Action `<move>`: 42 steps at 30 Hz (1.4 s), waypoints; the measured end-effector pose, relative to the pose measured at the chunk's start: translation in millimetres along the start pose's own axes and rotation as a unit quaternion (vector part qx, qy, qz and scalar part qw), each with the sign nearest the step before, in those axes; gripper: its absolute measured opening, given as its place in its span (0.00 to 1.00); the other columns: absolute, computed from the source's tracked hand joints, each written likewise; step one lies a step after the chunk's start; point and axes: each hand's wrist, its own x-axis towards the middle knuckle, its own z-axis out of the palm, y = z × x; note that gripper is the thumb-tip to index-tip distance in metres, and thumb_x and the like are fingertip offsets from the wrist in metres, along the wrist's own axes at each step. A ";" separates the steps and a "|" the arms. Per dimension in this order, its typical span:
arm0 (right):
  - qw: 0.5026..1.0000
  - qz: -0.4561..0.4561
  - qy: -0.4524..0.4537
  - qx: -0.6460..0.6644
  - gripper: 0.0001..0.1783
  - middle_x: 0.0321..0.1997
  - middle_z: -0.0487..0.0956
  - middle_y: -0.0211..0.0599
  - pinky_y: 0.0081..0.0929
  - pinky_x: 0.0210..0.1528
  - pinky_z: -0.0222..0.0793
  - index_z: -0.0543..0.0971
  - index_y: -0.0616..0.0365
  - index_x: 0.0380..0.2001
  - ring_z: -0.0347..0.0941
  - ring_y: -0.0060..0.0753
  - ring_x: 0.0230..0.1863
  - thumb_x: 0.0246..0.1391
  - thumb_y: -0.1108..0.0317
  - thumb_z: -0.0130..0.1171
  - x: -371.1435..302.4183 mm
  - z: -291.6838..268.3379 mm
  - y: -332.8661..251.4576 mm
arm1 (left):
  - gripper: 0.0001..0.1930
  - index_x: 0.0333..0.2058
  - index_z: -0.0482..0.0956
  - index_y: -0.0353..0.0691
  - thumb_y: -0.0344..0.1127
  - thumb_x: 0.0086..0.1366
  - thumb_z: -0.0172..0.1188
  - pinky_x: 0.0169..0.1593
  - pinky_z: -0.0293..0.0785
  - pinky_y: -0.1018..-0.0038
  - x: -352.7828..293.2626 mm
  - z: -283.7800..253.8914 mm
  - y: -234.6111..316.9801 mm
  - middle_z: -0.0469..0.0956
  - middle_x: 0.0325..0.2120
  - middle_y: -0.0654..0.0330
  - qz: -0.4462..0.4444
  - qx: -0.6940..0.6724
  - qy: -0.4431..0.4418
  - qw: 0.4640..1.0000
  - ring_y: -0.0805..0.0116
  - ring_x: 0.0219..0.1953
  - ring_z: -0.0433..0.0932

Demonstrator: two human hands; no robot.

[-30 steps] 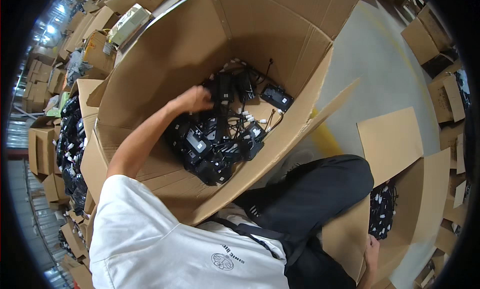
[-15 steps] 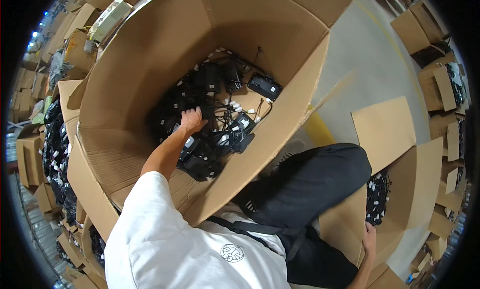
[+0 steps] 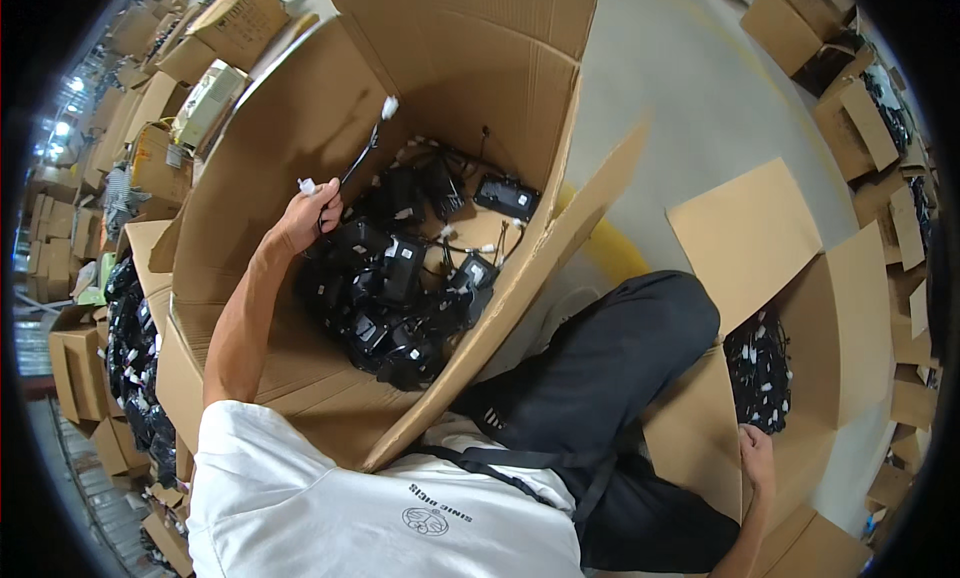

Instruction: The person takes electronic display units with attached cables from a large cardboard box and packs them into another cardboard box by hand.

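My left hand [image 3: 312, 218] is raised inside the tall cardboard box [image 3: 480, 23], closed around a black cable [image 3: 360, 159]. One white plug stands by the fingers, and another white end swings out up and to the right. Beneath it lies a heap of black plastic modules [image 3: 402, 268] with tangled leads and white connectors. A separate black module [image 3: 506, 195] rests against the far right side of the box floor. My right hand [image 3: 757, 458] is at the edge of a second open carton [image 3: 835, 348], its fingers curled on the cardboard flap.
Black cables with white plugs [image 3: 760, 373] fill part of the right carton. Its raised flap [image 3: 745, 218] leans over the grey floor [image 3: 660, 88]. Black bagged parts [image 3: 135, 358] lie at the left. Stacked cartons [image 3: 855, 108] line the far right.
My left hand has risen up and left from the heap, drawing out a black cable. The view has shifted. My right hand stays at the right carton's edge.
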 end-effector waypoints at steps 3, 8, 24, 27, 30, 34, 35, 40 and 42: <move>0.997 -0.067 0.033 0.007 0.18 0.28 0.77 0.28 0.22 0.37 0.69 0.80 0.69 0.46 0.70 0.18 0.31 0.64 0.63 0.55 12.2 5.0 -7.8 | 0.21 0.24 0.65 0.45 0.49 0.76 0.49 0.24 0.56 0.78 -18.3 56.0 47.1 0.60 0.17 0.69 0.020 -0.007 -0.044 0.999 0.77 0.18 0.57; 0.975 -0.209 0.063 -0.033 0.16 0.34 0.83 0.46 0.28 0.42 0.74 0.79 0.70 0.45 0.80 0.32 0.36 0.62 0.67 0.54 14.8 25.8 -64.9 | 0.24 0.22 0.67 0.41 0.48 0.77 0.45 0.24 0.62 0.74 -49.1 93.3 126.8 0.66 0.15 0.67 0.196 0.315 0.029 0.928 0.76 0.17 0.67; 0.790 -0.590 0.152 0.067 0.37 0.56 0.77 0.55 0.36 0.61 0.67 0.72 0.66 0.59 0.74 0.51 0.58 0.52 0.54 0.69 -112.4 4.1 -335.0 | 0.22 0.31 0.74 0.34 0.47 0.77 0.45 0.40 0.72 0.70 -192.5 350.4 255.7 0.78 0.34 0.56 0.565 0.377 -0.165 0.716 0.68 0.36 0.76; 0.805 -0.591 0.018 0.051 0.29 0.55 0.78 0.47 0.36 0.61 0.66 0.74 0.64 0.56 0.72 0.44 0.59 0.53 0.63 0.67 -132.4 -14.4 -369.9 | 0.20 0.33 0.75 0.30 0.44 0.75 0.48 0.42 0.72 0.69 -205.7 415.3 248.8 0.78 0.38 0.55 0.581 0.328 -0.302 0.681 0.63 0.35 0.75; 0.698 -0.694 0.175 -0.005 0.16 0.46 0.81 0.40 0.33 0.51 0.72 0.78 0.65 0.47 0.76 0.34 0.50 0.57 0.68 0.63 -110.8 -16.2 -326.6 | 0.19 0.33 0.76 0.29 0.43 0.74 0.52 0.40 0.72 0.67 -199.7 465.3 242.1 0.78 0.38 0.54 0.643 0.270 -0.387 0.603 0.60 0.34 0.75; 0.856 -0.430 0.151 0.247 0.10 0.43 0.80 0.35 0.28 0.49 0.71 0.79 0.64 0.46 0.74 0.25 0.46 0.63 0.71 0.57 -129.9 -21.3 -287.3 | 0.17 0.41 0.78 0.31 0.43 0.71 0.58 0.45 0.71 0.67 -199.0 494.2 246.7 0.78 0.38 0.51 0.449 0.299 -0.529 0.655 0.58 0.40 0.75; 0.868 -0.428 0.167 0.186 0.11 0.43 0.79 0.40 0.30 0.50 0.71 0.77 0.66 0.46 0.74 0.31 0.47 0.61 0.74 0.58 -118.3 -29.6 -257.9 | 0.19 0.45 0.78 0.32 0.45 0.69 0.59 0.47 0.72 0.70 -192.9 501.7 245.0 0.78 0.40 0.52 0.515 0.302 -0.525 0.607 0.59 0.42 0.76; 0.846 -0.298 0.293 0.331 0.24 0.28 0.80 0.31 0.20 0.36 0.70 0.83 0.65 0.37 0.74 0.19 0.29 0.70 0.54 0.49 -153.8 -73.7 -227.8 | 0.25 0.51 0.76 0.32 0.51 0.70 0.58 0.57 0.72 0.68 -120.9 528.2 213.8 0.79 0.47 0.53 0.506 0.027 -0.476 0.719 0.63 0.52 0.77; 0.788 -0.353 0.317 0.393 0.24 0.30 0.81 0.35 0.19 0.36 0.72 0.82 0.68 0.36 0.76 0.21 0.29 0.70 0.55 0.49 -168.0 -92.9 -216.6 | 0.27 0.52 0.75 0.31 0.53 0.73 0.52 0.58 0.71 0.66 -101.7 529.8 190.7 0.79 0.48 0.52 0.478 0.024 -0.487 0.731 0.64 0.52 0.77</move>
